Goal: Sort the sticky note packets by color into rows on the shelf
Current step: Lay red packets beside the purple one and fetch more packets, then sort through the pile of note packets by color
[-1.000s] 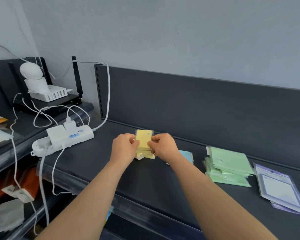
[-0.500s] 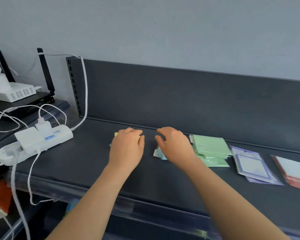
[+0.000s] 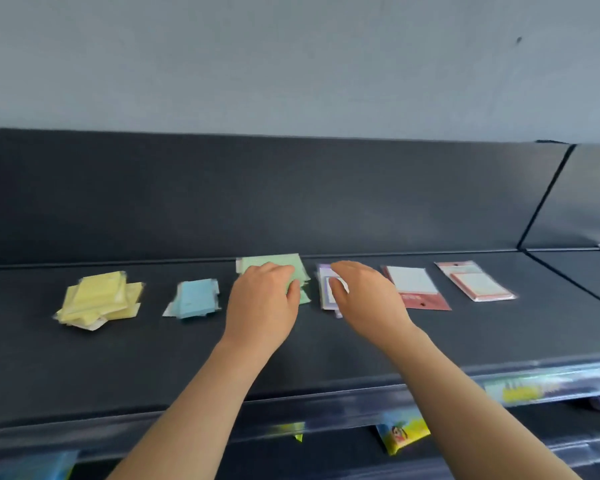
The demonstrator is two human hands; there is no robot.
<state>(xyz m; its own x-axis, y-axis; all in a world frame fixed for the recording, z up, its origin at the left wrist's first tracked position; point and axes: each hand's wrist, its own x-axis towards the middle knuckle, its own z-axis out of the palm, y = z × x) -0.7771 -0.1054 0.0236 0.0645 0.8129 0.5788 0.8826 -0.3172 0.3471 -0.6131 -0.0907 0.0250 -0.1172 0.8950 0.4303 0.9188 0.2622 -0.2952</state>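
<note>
On the dark shelf (image 3: 326,358) lie piles of sticky note packets in a row: a yellow pile (image 3: 99,303) at the left, a blue pile (image 3: 195,303), a green pile (image 3: 274,266), a purple pile (image 3: 328,287), a red-backed packet (image 3: 414,289) and a pink packet (image 3: 475,280). My left hand (image 3: 262,303) lies over the green pile with fingers loosely bent, holding nothing I can see. My right hand (image 3: 364,294) hovers over the purple pile, fingers relaxed and a little spread. Both piles are partly hidden by the hands.
A dark back panel (image 3: 257,195) rises behind the shelf. A clear price rail (image 3: 499,393) runs along the front edge. Colourful packets (image 3: 400,434) sit on the shelf below. A second shelf section (image 3: 582,271) with more packets adjoins at the right.
The view has swung right, away from the power strip. Both hands left the yellow pile and moved right, the left over the green pile, the right over the purple pile.
</note>
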